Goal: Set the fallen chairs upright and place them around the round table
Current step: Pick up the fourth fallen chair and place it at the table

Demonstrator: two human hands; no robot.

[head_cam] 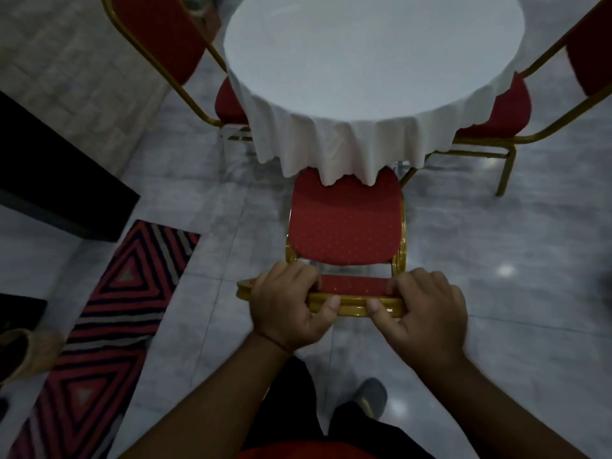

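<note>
A red chair with a gold frame (346,223) stands upright right in front of me, its seat's far edge tucked under the white cloth of the round table (371,54). My left hand (284,308) and my right hand (427,313) both grip the top rail of its backrest, thumbs on the near side. Two more red chairs stand upright at the table: one on the left (159,44) and one on the right (516,107), both with seats partly under the cloth.
A striped red and black rug (109,326) lies on the grey tiled floor at the left. A dark piece of furniture (59,190) juts in from the left edge. My feet show below, near the chair's back.
</note>
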